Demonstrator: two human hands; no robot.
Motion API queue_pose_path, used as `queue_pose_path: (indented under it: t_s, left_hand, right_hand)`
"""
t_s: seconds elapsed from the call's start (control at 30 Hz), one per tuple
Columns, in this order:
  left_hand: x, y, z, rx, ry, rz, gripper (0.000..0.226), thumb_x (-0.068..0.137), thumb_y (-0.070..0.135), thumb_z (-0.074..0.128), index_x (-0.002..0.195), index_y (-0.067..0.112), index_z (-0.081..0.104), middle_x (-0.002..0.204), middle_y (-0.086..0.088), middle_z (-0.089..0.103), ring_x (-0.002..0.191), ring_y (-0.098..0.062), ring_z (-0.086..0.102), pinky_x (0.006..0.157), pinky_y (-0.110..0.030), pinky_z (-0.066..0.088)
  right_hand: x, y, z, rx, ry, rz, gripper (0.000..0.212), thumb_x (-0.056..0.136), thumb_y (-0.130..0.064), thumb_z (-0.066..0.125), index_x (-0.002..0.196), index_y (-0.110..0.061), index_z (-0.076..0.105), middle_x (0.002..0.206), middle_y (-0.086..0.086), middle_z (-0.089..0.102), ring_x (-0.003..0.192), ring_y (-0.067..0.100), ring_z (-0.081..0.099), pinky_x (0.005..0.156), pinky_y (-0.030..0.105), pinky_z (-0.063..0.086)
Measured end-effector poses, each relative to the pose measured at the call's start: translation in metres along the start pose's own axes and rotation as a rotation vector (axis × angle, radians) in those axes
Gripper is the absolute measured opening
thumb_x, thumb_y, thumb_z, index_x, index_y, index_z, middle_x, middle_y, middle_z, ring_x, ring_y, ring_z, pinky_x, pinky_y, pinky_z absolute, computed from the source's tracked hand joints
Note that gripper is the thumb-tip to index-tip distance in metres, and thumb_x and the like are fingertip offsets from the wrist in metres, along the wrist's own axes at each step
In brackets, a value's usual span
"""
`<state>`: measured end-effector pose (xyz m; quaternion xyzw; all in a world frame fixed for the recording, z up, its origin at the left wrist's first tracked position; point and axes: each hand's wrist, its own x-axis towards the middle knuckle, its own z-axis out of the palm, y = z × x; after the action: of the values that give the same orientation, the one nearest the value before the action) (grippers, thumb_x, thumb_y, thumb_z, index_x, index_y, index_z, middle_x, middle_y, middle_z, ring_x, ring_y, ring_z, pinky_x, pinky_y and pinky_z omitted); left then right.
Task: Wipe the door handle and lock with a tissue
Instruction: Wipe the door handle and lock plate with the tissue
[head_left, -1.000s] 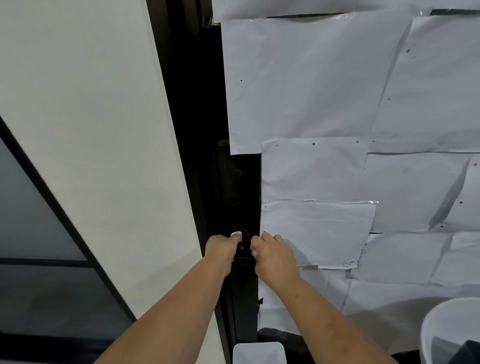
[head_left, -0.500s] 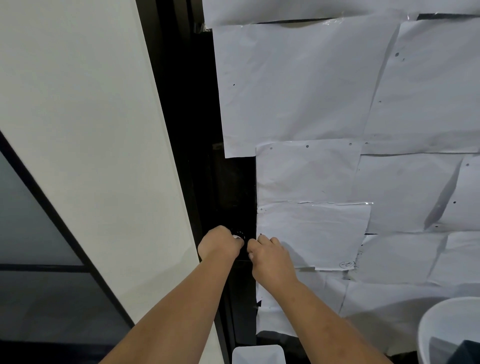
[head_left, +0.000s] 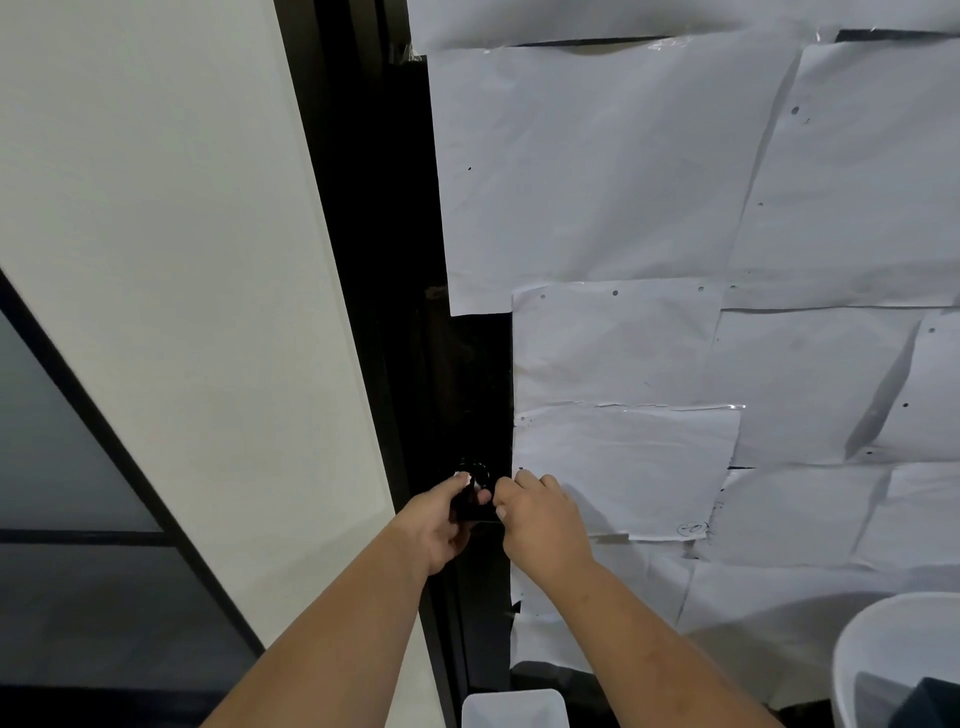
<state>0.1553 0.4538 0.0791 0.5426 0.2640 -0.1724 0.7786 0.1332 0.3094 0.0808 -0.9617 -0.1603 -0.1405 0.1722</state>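
Taped white paper sheets (head_left: 613, 171), white bin (head_left: 893, 660), cream wall (head_left: 171, 270)

Left hand (head_left: 439, 519) rolled, now gripping handle (head_left: 475, 506).

Black door (head_left: 470, 395) w/ lock (head_left: 475, 475); white paper sheets (head_left: 613, 171) taped over it.

Lighting: dim, even indoor light, source not in view. Taped paper sheets (head_left: 623, 171) read pale grey; cream wall (head_left: 171, 260) moderately lit. Dark door frame (head_left: 374, 260) nearly black, detail lost; lock (head_left: 475, 475) barely legible but for small glints. Shadows: soft, cast right of the right hand (head_left: 540, 519) and under lifted paper edges. Glare: faint shine on tape strips. Distortion: wide-angle, straight lines lean outward toward edges. Focus: mostly sharp, slightly soft at the hands.
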Motion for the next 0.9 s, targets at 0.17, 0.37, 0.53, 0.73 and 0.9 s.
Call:
queue_pose_path:
  t_s: [0.17, 0.37, 0.53, 0.73, 0.9]
  left_hand:
    - [0.002, 0.002, 0.006, 0.055, 0.092, 0.003, 0.026, 0.086, 0.036, 0.069, 0.099, 0.013, 0.07, 0.093, -0.005, 0.076, 0.094, -0.018, 0.069, 0.069, -0.026, 0.046]
    - [-0.006, 0.003, 0.007, 0.57, 0.41, 0.525, 0.026, 0.086, 0.029, 0.07, 0.075, 0.005, 0.07, 0.071, -0.01, 0.069, 0.064, -0.025, 0.064, 0.063, -0.035, 0.055]
    - [-0.012, 0.008, 0.007, 1.006, 0.408, 0.691, 0.022, 0.098, 0.028, 0.054, 0.099, 0.013, 0.071, 0.085, -0.007, 0.069, 0.075, -0.019, 0.065, 0.068, -0.031, 0.054]
    - [-0.014, 0.006, 0.003, 1.117, 0.465, 0.737, 0.018, 0.095, 0.008, 0.052, 0.111, 0.008, 0.062, 0.096, -0.006, 0.063, 0.081, -0.019, 0.061, 0.067, -0.027, 0.048]
    - [-0.018, 0.003, -0.007, 1.01, 0.513, 0.798, 0.013, 0.097, 0.018, 0.052, 0.099, 0.011, 0.062, 0.079, 0.001, 0.059, 0.077, -0.022, 0.064, 0.062, -0.023, 0.042]
  right_hand:
    - [0.0, -0.001, 0.002, 0.005, -0.002, 0.017, 0.015, 0.089, -0.014, 0.047, 0.1, -0.023, 0.052, 0.095, -0.003, 0.051, 0.08, 0.016, 0.033, 0.064, 0.03, 0.029]
    - [0.0, 0.001, 0.007, 0.008, 0.004, 0.028, 0.017, 0.087, -0.01, 0.048, 0.095, -0.023, 0.053, 0.093, -0.003, 0.052, 0.079, 0.015, 0.034, 0.063, 0.029, 0.03]
    - [0.002, 0.002, 0.007, 0.009, 0.0, 0.034, 0.015, 0.087, -0.011, 0.048, 0.095, -0.023, 0.054, 0.093, -0.003, 0.052, 0.08, 0.015, 0.035, 0.063, 0.029, 0.03]
    - [0.007, 0.008, 0.004, 0.11, -0.059, 0.059, 0.019, 0.088, -0.01, 0.048, 0.096, -0.021, 0.062, 0.093, -0.001, 0.055, 0.083, 0.018, 0.042, 0.064, 0.03, 0.04]
    - [0.009, 0.007, 0.004, 0.118, -0.067, 0.074, 0.023, 0.086, -0.006, 0.048, 0.092, -0.021, 0.064, 0.09, -0.002, 0.054, 0.081, 0.016, 0.04, 0.065, 0.029, 0.042]
